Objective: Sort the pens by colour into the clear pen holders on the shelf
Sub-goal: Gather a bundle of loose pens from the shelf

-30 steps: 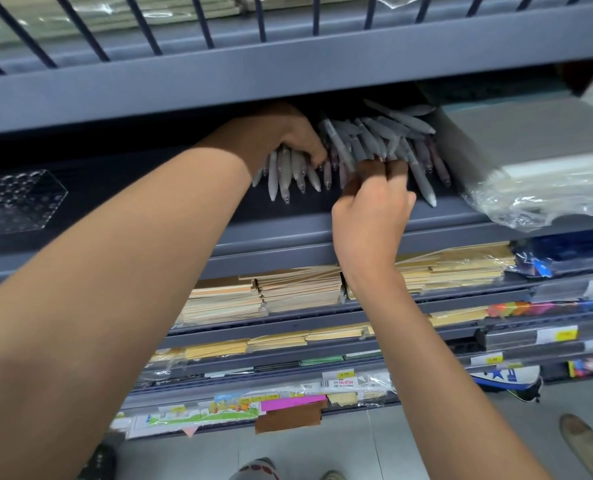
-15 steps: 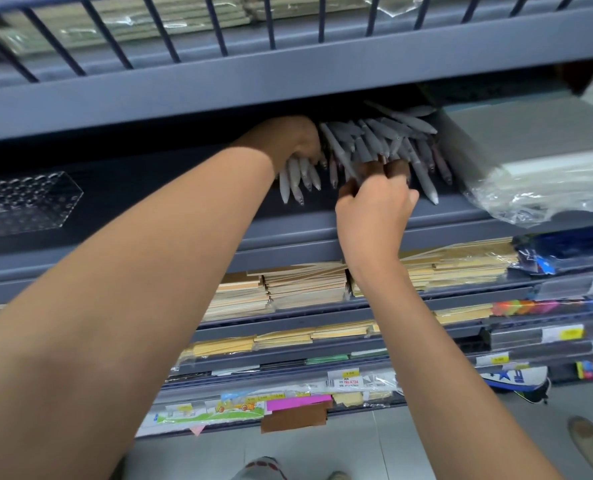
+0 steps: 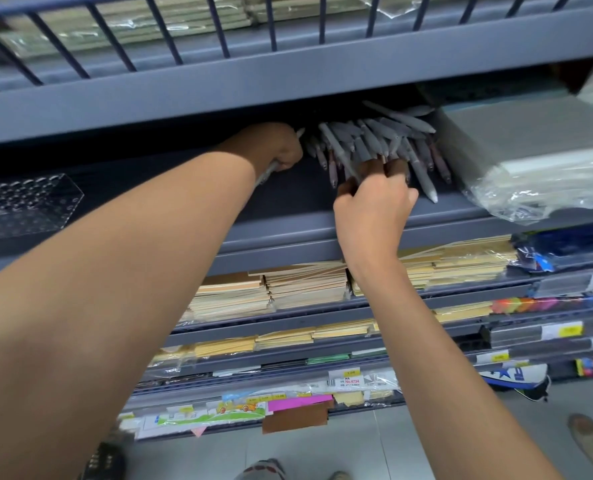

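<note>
A heap of pale grey pens lies on the dark shelf, under the shelf above. My left hand is closed round pens; one pen's end sticks out above the fist and another shows below the wrist. My right hand reaches into the heap from the front, fingers curled among the pens, pinching at them. A clear pen holder lies at the far left of the same shelf. Pen colours are hard to tell in the shadow.
A plastic-wrapped stack of paper fills the shelf's right side beside the pens. The railed shelf above overhangs low. Lower shelves hold stacks of envelopes and coloured stationery. Feet show on the tiled floor below.
My left hand has drawn left, away from the heap, taking a bunch of pens with it. My right hand stays at the heap's front edge.
</note>
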Demonstrator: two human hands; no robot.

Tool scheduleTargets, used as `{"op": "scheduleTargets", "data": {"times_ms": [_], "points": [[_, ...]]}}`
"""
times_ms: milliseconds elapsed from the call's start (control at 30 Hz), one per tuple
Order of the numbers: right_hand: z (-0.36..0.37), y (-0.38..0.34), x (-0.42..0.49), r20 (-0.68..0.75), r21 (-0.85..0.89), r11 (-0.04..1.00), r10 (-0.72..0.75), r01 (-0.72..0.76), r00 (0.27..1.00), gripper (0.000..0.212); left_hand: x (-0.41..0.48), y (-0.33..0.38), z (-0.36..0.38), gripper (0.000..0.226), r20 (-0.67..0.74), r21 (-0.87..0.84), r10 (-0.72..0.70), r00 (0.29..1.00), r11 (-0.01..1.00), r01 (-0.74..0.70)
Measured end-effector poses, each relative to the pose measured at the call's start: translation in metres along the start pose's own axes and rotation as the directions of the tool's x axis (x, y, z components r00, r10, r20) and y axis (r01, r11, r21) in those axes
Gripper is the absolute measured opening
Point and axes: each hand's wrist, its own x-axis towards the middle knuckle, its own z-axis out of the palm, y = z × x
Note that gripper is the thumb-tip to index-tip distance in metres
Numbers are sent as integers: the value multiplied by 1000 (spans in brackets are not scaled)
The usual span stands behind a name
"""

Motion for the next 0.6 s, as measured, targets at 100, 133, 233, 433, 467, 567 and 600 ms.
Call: {"op": "scheduleTargets", "data": {"times_ms": [100, 133, 233, 433, 467, 567, 600], "points": [[0, 0, 1, 6, -11, 1000, -6, 6, 1000, 23, -6, -14, -1, 53, -5, -16, 31, 1000, 999, -31], [0, 0, 0, 4, -13, 1000, -9, 9, 1000, 24, -7, -17, -4, 44, -2, 5, 18, 1000, 1000, -18], [1, 2, 1, -1, -10, 1000, -24, 24, 1000, 26, -7, -16, -10, 31, 76, 144, -48, 996, 989, 37], [1, 3, 1, 0, -4, 1000, -19, 19, 1000, 24, 4, -27, -17, 26, 289, 211, -186, 939, 969, 127], [0, 2, 1, 2, -3, 1000, -13, 13, 1000, 23, 1, -28, -16, 24, 260, 208, -177, 949, 970, 124], [-1, 1, 1, 12, 12, 1000, -17, 17, 1000, 23, 0, -29, -10, 27, 183, 152, -127, 975, 983, 99], [-2, 1, 1, 16, 17, 1000, -20, 20, 1000, 22, 1, -30, -8, 32, 191, 136, -134, 973, 985, 109]]}}
